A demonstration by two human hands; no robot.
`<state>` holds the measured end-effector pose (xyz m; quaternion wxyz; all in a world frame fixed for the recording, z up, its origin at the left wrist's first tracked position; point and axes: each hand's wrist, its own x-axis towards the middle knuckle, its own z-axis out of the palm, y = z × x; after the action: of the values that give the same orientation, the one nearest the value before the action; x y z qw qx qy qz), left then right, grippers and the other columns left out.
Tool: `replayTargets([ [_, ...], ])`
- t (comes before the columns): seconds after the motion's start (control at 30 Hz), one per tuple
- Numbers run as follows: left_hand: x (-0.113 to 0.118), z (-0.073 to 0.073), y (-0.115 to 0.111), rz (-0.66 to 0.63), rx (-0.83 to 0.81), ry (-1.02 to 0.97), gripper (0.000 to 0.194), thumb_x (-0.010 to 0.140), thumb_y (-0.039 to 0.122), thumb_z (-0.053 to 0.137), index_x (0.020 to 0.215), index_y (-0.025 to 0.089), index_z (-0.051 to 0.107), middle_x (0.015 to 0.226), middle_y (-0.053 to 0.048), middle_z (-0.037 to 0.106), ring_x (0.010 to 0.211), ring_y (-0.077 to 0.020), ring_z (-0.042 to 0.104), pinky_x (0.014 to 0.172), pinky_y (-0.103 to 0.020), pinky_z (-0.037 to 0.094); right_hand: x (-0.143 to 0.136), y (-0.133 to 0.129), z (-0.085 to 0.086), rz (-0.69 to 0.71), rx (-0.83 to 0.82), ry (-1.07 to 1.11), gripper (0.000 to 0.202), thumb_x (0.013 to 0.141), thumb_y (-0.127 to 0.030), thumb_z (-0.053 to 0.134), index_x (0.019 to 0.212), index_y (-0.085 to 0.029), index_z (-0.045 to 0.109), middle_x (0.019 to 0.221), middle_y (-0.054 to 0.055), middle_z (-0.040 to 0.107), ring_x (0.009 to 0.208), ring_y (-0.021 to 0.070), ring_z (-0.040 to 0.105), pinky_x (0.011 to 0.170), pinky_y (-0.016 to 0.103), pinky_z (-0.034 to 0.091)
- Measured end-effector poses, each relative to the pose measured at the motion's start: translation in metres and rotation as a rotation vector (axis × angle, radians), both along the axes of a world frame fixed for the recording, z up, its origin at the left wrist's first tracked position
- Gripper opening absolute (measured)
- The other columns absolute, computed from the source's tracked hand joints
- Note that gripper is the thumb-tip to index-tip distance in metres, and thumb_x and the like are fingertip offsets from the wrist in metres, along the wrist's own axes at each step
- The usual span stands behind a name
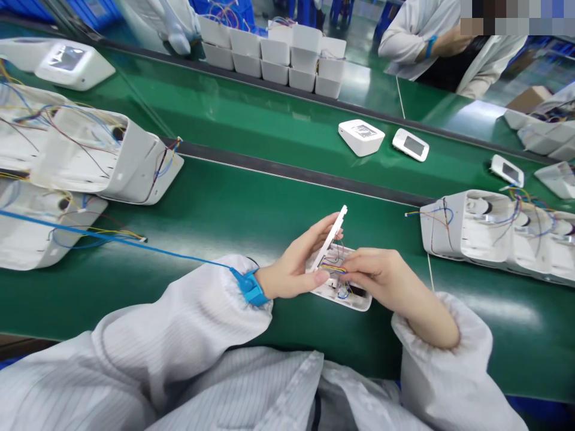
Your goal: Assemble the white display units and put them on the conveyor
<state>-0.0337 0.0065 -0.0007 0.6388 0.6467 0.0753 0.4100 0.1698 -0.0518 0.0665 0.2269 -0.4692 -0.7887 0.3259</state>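
Observation:
A white plastic housing point(363, 303) lies open-side up on the green bench, with wires and small parts inside. My left hand point(296, 263) holds a white cover panel point(332, 234) tilted up over the housing's left side, its thumb near the housing's edge. Thin coloured wires point(333, 268) run between the two parts. Pinched together, the thumb and fingers of my right hand point(377, 272) grip these wires at the middle of the housing. The wire ends are hidden by my fingertips. Around my left wrist is a blue strap point(250, 287) with a blue cord.
Wired white housings stand at left point(130, 161) and right point(467, 224). On the green belt point(251, 126) lie a white device point(362, 137) and small screen panels point(410, 145). Stacked white boxes point(275, 61) stand beyond. Across the belt is a person point(431, 48). The blue cord point(135, 242) stretches left.

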Motion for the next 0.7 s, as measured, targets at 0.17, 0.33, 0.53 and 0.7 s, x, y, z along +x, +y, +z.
replayTargets([
  [0.17,0.000,0.000,0.000,0.060,0.086,0.083,0.089,0.081,0.048,0.068,0.155,0.027,0.023,0.150,-0.016,0.041,0.133,-0.0350,0.046,0.113,-0.054,0.036,-0.004,0.006,-0.015,-0.039,0.286,-0.312,0.014,0.091,-0.020,0.064,0.095,-0.025,0.077,0.104,0.005,0.072,0.092,0.0212,0.060,0.080,0.036,0.049],
  [0.33,0.001,-0.003,0.001,0.119,0.224,0.167,0.097,0.075,0.044,0.072,0.155,0.026,0.019,0.148,-0.017,0.041,0.132,-0.0365,0.045,0.112,-0.056,0.035,-0.009,0.005,-0.018,-0.144,0.303,-0.461,0.015,0.089,-0.017,0.063,0.088,-0.023,0.077,0.107,0.007,0.070,0.088,0.0224,0.057,0.071,0.035,0.045],
  [0.53,-0.001,0.007,0.007,0.106,0.482,0.238,0.098,0.068,0.034,0.071,0.153,0.025,0.023,0.142,-0.018,0.043,0.127,-0.0345,0.047,0.106,-0.052,0.042,-0.014,0.001,-0.025,-0.210,0.308,-0.529,0.016,0.084,-0.011,0.061,0.086,-0.020,0.075,0.083,0.008,0.070,0.076,0.0226,0.058,0.064,0.034,0.045],
  [0.7,-0.005,0.018,0.013,-0.055,0.757,0.423,0.091,0.065,0.030,0.066,0.150,0.025,0.033,0.140,-0.017,0.047,0.125,-0.0360,0.049,0.104,-0.052,0.042,0.008,0.011,-0.023,-0.157,-0.022,-0.205,0.021,0.082,-0.012,0.062,0.093,-0.022,0.076,0.109,0.007,0.072,0.097,0.0224,0.067,0.082,0.034,0.053],
])
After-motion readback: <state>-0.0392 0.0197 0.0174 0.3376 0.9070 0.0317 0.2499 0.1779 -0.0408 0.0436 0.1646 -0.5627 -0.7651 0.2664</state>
